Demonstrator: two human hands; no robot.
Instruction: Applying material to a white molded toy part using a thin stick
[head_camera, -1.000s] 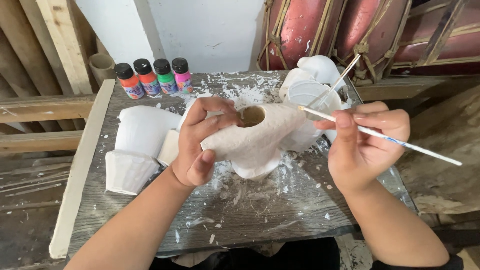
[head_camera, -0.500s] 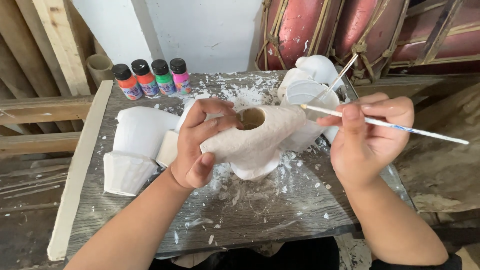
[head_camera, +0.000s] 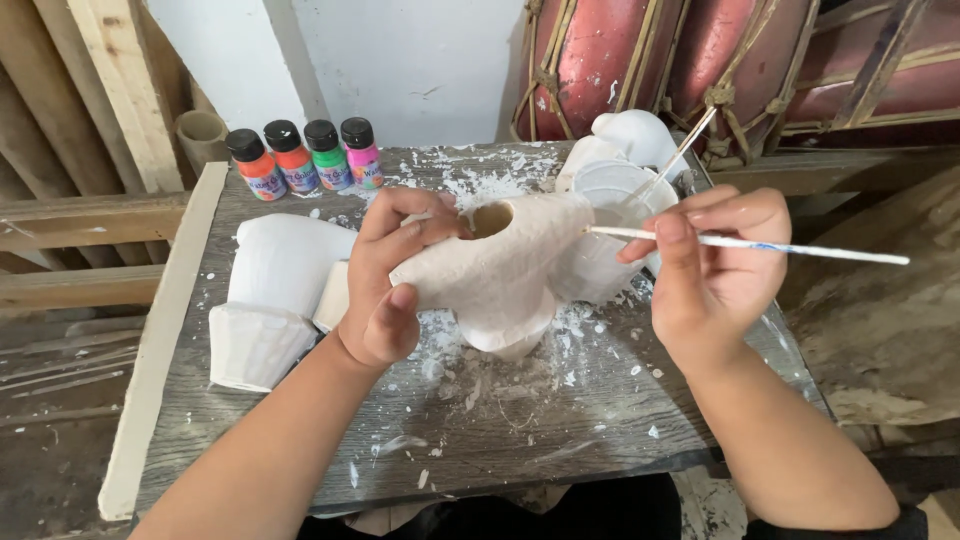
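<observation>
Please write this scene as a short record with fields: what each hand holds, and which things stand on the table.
Left hand: grips a pale plaster figure with a round hole, lifted above the table
Right hand: holds a thin white paintbrush, tip at the figure
Table: grey weathered wood, strewn with white flakes
Back edge: four small paint bottles with black caps
Left of figure: white plaster pieces

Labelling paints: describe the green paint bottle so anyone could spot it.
At the far left edge of the grey wooden table, four small black-capped bottles stand in a row. The green paint bottle is third from the left, between the orange bottle and the pink bottle; it alone is green.
</observation>
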